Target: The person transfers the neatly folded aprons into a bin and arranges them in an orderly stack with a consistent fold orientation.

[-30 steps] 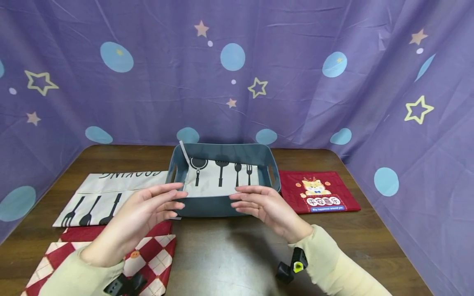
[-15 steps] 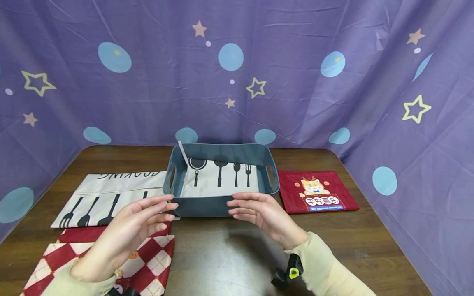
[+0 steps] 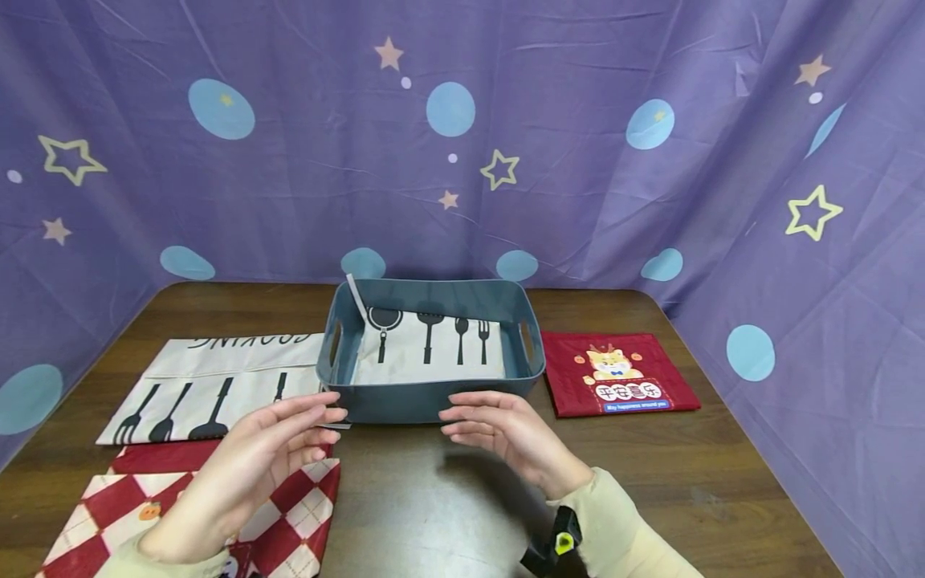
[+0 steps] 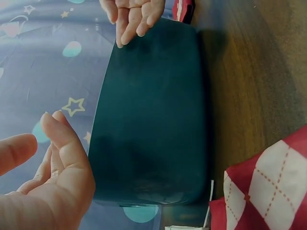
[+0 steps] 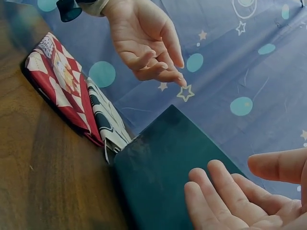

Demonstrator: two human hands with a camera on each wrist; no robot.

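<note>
A dark teal plastic basket (image 3: 405,403) with handle slots stands at the middle of the table. Inside it lies a folded white cloth (image 3: 405,353) printed with black kitchen utensils. My left hand (image 3: 267,453), fingers relaxed and holding nothing, hovers at the basket's front left, over a red and white checked cloth (image 3: 311,506). At the front right my right hand (image 3: 509,441) is likewise relaxed, its palm facing the left one. Both wrist views show the basket's outer wall (image 4: 148,115) close by the fingers, with no thing in either hand.
Left of the basket lies a folded white cloth (image 3: 238,373) lettered "COOKING". A dark red cloth (image 3: 564,361) with a cartoon animal lies on its right. The wooden table (image 3: 650,482) ends at a purple curtain (image 3: 578,225) with stars and dots.
Both hands have drawn back a little toward the front edge, away from the basket, staying apart and holding nothing. The basket and cloths lie as before.
</note>
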